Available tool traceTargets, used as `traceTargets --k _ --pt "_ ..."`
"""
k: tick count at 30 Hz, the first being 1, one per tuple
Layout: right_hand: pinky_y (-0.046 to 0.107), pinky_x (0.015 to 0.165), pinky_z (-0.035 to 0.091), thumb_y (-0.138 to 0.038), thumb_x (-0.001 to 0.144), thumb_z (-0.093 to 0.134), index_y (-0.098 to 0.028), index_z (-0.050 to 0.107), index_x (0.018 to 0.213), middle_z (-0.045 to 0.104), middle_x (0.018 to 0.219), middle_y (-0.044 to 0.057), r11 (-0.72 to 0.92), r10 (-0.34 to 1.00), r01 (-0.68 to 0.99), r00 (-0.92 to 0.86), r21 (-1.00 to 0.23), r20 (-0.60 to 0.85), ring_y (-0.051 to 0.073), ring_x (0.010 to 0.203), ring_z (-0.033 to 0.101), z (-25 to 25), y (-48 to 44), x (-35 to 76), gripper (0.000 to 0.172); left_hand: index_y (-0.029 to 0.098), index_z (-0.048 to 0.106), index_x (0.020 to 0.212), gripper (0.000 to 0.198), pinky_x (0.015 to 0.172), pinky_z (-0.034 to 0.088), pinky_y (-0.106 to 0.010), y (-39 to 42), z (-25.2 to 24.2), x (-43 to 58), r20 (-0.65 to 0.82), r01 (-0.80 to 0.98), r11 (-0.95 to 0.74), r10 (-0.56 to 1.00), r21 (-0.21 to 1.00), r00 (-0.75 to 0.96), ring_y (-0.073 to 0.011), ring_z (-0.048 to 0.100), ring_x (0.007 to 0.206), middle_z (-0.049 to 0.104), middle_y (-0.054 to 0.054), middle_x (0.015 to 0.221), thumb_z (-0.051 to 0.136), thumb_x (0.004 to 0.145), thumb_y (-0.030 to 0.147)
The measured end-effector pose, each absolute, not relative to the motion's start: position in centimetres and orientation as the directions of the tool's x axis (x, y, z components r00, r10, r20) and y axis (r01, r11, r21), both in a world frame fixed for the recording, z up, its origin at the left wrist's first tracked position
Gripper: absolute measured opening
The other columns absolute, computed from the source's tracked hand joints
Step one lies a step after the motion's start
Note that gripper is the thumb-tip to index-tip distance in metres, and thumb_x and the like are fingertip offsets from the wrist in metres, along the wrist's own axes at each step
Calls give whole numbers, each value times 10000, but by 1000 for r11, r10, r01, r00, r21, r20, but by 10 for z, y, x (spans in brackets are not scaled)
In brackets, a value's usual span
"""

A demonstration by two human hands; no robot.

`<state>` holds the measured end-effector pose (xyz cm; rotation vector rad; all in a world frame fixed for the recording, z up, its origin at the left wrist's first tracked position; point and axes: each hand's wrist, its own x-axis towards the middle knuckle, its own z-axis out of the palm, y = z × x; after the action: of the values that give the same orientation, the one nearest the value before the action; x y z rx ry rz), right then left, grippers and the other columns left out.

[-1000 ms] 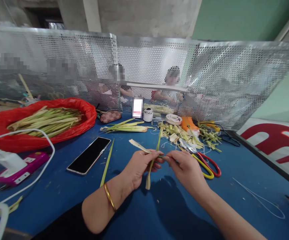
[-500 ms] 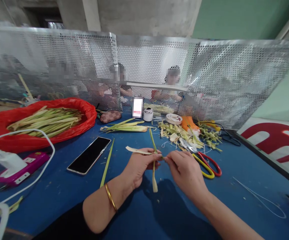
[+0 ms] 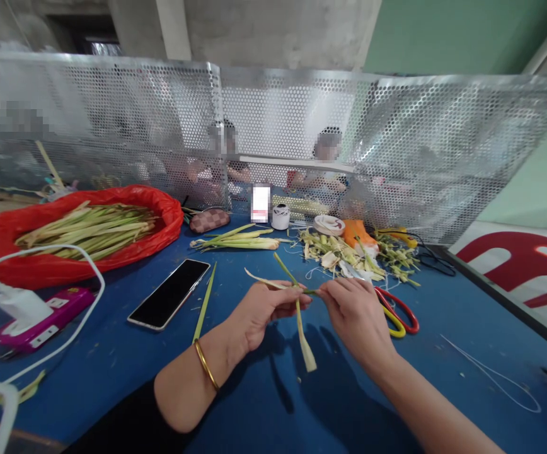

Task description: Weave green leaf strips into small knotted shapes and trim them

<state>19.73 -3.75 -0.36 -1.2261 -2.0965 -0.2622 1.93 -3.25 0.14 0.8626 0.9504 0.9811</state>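
My left hand (image 3: 264, 312) and my right hand (image 3: 356, 315) meet over the blue table (image 3: 273, 403), both pinched on one pale green lemongrass stalk (image 3: 303, 337). The stalk's thick end hangs down toward me and its thin green tip points up and left. A loose outer leaf (image 3: 260, 279) peels off to the left above my left fingers. A gold bangle (image 3: 203, 373) sits on my left wrist. My right fingertips grip the stalk just right of the left fingers.
A red bag (image 3: 164, 217) of lemongrass stalks lies far left. A black phone (image 3: 169, 293), a loose green strip (image 3: 204, 306), a charger on a pink power strip (image 3: 37, 315), red and yellow scissors (image 3: 399, 315) and a heap of trimmings (image 3: 349, 255) surround my hands. People sit behind the perforated metal screen (image 3: 396, 145).
The stalk has turned in my fingers: its thick lower end has swung from down-left to down-right, and its thin tip now leans left. Both hands stay together.
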Motion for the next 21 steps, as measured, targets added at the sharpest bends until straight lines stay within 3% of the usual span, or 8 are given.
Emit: traceTargets --k 2,5,9,12,16,21 --pt "367 808 346 -270 933 492 -202 645 890 669 911 78 527 640 838 -285 -138 713 239 892 587 1 -42 196 173 128 728 907 250 872 468 -290 -32 3 18 -198 -318 287 938 904 283 -188 671 899 741 -90 889 751 683 239" --pt "351 763 348 -290 930 512 -216 650 837 666 836 50 572 633 790 -254 -220 732 216 823 592 4 -50 190 182 141 732 905 261 939 434 -317 -33 4 19 -140 -351 235 951 906 274 -208 646 983 733 -85 966 767 653 199" --pt "315 721 365 -320 916 545 -217 601 734 635 717 1 576 777 668 -267 -471 570 177 728 596 -6 -55 180 217 139 735 905 299 915 440 -324 -34 1 24 -132 -386 227 957 894 258 -210 646 944 728 -90 971 798 620 200" --pt "310 741 383 -285 907 546 -215 552 693 624 726 -3 530 833 616 -249 -583 493 178 744 589 -14 -54 175 225 127 737 879 297 885 448 -306 -35 -2 26 -148 -412 233 963 881 226 -191 649 893 727 -92 948 816 600 193" --pt "312 771 396 -212 899 513 -210 464 633 622 758 17 566 813 573 -269 -593 516 192 815 583 -14 -52 175 270 116 736 831 259 846 457 -271 -36 -2 29 -136 -452 228 964 862 228 -159 643 844 725 -81 892 824 594 172" --pt "305 785 402 -154 899 482 -207 448 631 585 706 9 659 741 549 -356 -514 569 165 737 558 -9 -51 174 275 96 726 816 260 794 472 -231 -38 1 31 -154 -505 233 969 832 193 -131 637 780 713 -65 825 825 579 140"
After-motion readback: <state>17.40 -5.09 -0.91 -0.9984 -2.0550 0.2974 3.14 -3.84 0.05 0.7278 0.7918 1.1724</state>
